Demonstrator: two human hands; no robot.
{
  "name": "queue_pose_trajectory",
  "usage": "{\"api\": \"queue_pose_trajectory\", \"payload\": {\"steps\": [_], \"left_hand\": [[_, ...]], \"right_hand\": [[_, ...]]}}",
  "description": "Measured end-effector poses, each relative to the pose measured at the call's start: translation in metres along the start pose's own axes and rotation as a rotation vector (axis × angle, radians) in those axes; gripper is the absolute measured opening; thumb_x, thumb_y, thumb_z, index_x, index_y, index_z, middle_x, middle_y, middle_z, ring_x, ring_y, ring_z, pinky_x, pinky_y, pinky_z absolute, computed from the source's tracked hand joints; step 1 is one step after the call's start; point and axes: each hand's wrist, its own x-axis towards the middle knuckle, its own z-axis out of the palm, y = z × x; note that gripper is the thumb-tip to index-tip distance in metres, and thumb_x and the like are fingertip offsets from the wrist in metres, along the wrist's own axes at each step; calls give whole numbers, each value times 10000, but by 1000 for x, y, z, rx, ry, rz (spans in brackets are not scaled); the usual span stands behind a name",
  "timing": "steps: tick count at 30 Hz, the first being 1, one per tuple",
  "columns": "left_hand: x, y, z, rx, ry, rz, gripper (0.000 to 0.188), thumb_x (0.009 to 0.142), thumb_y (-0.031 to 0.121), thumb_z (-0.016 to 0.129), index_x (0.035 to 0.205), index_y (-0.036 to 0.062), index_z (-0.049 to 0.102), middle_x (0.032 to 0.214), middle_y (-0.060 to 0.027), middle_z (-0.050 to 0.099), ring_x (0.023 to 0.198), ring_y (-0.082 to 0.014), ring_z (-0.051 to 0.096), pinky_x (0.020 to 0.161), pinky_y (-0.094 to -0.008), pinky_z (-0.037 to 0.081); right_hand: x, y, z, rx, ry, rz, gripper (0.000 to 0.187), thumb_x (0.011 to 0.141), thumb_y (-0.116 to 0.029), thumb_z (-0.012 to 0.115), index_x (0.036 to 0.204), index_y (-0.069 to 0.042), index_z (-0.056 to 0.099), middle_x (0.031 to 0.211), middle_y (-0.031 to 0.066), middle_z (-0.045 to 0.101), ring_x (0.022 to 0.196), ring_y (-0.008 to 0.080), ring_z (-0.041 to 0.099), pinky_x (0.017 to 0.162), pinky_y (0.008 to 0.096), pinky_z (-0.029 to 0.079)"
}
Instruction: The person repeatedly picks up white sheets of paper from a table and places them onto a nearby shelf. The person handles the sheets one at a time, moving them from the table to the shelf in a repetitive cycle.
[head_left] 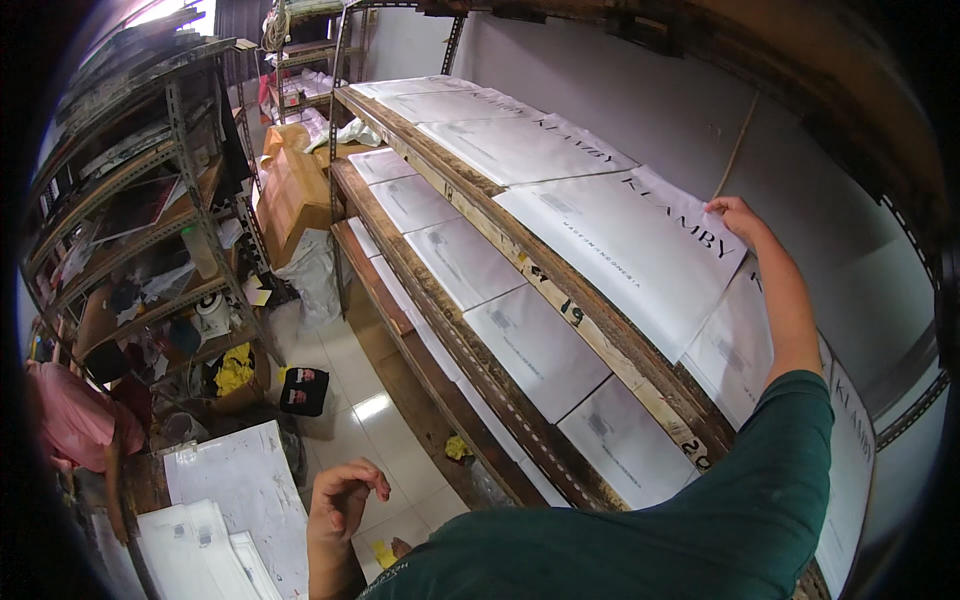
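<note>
My right hand (735,214) reaches up to the top wooden shelf (560,290) and grips the far corner of a large white mailer bag (630,250) with dark lettering that lies on a stack there. My left hand (345,495) hangs low near my body, its fingers loosely curled and holding nothing. Just left of it, more white mailer bags (225,500) lie stacked on a low surface.
Rows of white mailer stacks (470,260) fill the wooden shelves on the right. A metal rack (170,200) crowded with items stands on the left, cardboard boxes (290,190) behind it. A person in pink (70,420) is at the left edge. A black bag (305,390) lies on the tiled floor.
</note>
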Motion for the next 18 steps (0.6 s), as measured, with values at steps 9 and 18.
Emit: {"api": "queue_pose_trajectory", "payload": {"steps": [9,18], "left_hand": [[16,-10,1,-16,-36,-4,657,657,476,702,1033,-43,558,853,-156,545,792,-235,538,681,-303,414],[19,-12,1,-17,-34,-22,665,650,472,705,1038,-47,556,843,-151,543,789,-231,539,671,-302,418]], "right_hand": [[25,40,-13,-34,91,-45,398,713,95,355,990,-34,610,957,94,626,857,168,588,769,271,447],[23,40,-10,-45,78,-35,403,714,92,354,998,-38,608,955,106,624,880,170,581,786,279,442]]}}
